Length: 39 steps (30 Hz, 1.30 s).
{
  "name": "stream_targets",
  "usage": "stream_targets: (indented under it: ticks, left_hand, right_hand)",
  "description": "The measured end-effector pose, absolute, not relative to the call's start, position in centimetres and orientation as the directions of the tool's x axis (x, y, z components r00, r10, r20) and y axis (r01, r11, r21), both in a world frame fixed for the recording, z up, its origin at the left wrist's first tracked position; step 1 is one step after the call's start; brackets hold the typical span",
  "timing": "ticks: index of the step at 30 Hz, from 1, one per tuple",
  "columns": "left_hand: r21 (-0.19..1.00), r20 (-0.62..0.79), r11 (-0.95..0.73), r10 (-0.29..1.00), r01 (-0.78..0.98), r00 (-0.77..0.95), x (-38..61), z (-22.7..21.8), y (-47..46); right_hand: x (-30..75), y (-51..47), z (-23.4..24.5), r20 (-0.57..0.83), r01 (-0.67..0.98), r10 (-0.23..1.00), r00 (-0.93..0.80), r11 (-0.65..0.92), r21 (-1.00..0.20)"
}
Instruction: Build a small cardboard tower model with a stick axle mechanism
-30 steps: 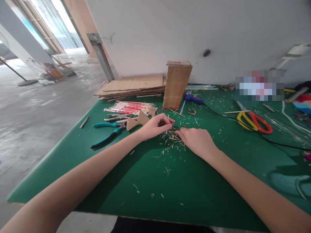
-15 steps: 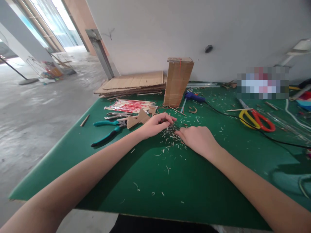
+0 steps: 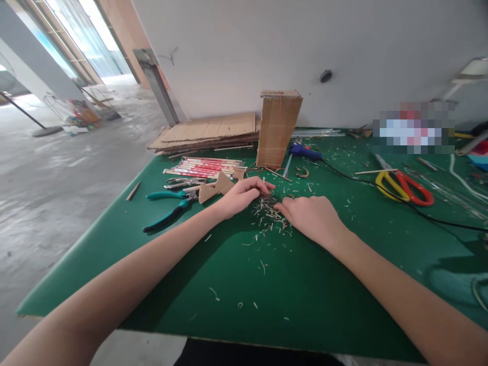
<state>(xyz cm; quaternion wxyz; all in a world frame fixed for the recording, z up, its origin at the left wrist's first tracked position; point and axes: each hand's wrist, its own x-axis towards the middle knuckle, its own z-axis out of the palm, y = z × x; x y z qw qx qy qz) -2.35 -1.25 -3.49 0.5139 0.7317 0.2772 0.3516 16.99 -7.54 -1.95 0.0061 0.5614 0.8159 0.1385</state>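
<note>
Pale wood shavings (image 3: 269, 211) lie heaped on the green tabletop between my hands. At their left edge, my left hand (image 3: 244, 195) rests with fingers curled and thumb drawn in towards them; what it holds, if anything, is hidden. From the other side my right hand (image 3: 310, 216) is closed in a loose fist, its thumb and fingertip side touching the pile. I cannot make out what is inside it. Beside my left hand lie bow-shaped cardboard pieces (image 3: 216, 188), teal-handled pliers (image 3: 168, 203) and a metal tool (image 3: 185, 182).
Behind my hands are red-and-white wrapped sticks (image 3: 208, 166), an upright cardboard piece (image 3: 279, 129), stacked cardboard (image 3: 209, 129) and a blue glue gun (image 3: 306, 152). Its black cord runs right, across scissors (image 3: 412, 188) with yellow and red handles. A wooden sliver (image 3: 133, 190) lies near the table's left edge.
The fingers and thumb of my left hand have drawn slightly closer and shifted a little left. My right hand stays almost in place, and the shavings look nearly the same.
</note>
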Motion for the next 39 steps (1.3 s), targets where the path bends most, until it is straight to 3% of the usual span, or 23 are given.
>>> stream_targets:
  ticks: [10,17,25,30,39]
  left_hand:
    - [0.959,0.228,-0.283,0.766,-0.003,0.602,-2.37,-3.25,-1.50]
    - [0.963,0.224,-0.269,0.773,-0.014,0.594,-2.32,-3.43,-1.31]
    - [0.950,0.231,-0.310,0.776,0.036,0.586,-2.51,-3.61,-1.07]
    - [0.951,0.229,-0.307,0.785,0.041,0.575,-2.44,-3.63,-1.09]
    - [0.951,0.235,-0.307,0.799,0.039,0.553,-2.28,-3.75,-1.04]
  right_hand:
    - [16.79,-7.44,-1.42,0.056,0.872,0.899,-0.435,0.405,0.277]
    - [17.03,-7.67,-1.68,0.076,0.864,0.891,-0.447,0.409,0.295]
    - [17.12,-7.41,-1.64,0.125,0.888,0.903,-0.411,0.365,0.278]
    - [16.88,-7.33,-1.84,0.098,0.904,0.915,-0.391,0.362,0.229]
    - [16.58,-7.65,-1.36,0.029,0.884,0.909,-0.416,0.396,0.249]
